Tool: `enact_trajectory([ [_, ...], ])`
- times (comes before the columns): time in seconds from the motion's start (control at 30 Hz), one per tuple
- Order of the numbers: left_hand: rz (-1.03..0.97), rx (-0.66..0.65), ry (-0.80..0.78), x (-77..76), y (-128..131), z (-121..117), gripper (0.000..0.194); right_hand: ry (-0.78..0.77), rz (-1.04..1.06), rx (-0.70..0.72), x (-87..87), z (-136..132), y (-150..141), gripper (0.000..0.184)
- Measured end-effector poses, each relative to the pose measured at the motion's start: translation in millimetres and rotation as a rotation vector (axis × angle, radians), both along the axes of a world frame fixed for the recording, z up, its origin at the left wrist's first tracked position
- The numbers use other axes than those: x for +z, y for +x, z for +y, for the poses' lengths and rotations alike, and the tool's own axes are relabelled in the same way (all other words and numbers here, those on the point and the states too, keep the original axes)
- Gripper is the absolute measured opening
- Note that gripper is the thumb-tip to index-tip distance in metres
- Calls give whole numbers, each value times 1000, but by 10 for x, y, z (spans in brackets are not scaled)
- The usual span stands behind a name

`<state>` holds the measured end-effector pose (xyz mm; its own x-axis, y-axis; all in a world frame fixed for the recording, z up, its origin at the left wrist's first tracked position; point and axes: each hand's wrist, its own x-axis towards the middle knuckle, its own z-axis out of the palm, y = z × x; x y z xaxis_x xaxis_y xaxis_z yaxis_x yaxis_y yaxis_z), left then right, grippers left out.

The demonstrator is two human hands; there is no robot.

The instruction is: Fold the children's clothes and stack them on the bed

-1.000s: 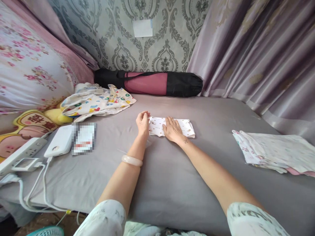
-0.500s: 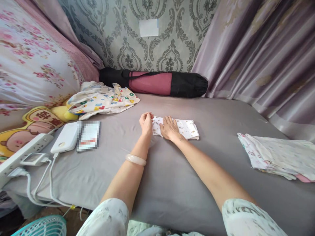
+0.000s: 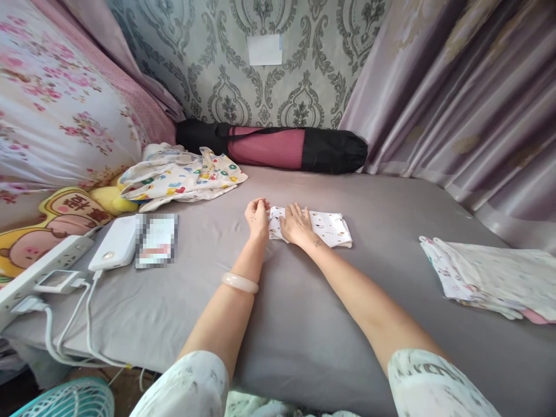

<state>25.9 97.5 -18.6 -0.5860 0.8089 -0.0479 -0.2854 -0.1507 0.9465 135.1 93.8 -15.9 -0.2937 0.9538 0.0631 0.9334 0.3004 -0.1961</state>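
White with small printed motifs, the folded cloth (image 3: 333, 229) lies on a grey sheet (image 3: 299, 330), its left part beneath the fingers of the right hand (image 3: 296, 225). Through the head camera, I observe these fingers extended and laid flat on the fabric, gripping nothing. Just to their left, the fingers of the left hand (image 3: 257, 220) are curled at the cloth's left end; whether they pinch its edge I cannot tell. Well beyond both sets of fingers I see a long black-and-pink bag (image 3: 267, 147). Left of the left fingers and farther off is a crumpled printed fabric (image 3: 186, 178); left and nearer the camera, a white cabled device (image 3: 113, 243). Well right of the right fingers lie folded fabrics (image 3: 499, 278)
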Motion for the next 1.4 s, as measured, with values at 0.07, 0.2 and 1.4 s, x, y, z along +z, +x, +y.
enact_trajectory([
  [0.07,-17,42,4,5,-15,14,13,5,29,34,41,-3,-103,58],
  [0.2,-25,107,-6,24,-46,33,11,-38,45,71,39,-26,-299,60],
  [1.4,148,6,62,-43,9,16,14,-73,15,83,0,-49,157,57],
])
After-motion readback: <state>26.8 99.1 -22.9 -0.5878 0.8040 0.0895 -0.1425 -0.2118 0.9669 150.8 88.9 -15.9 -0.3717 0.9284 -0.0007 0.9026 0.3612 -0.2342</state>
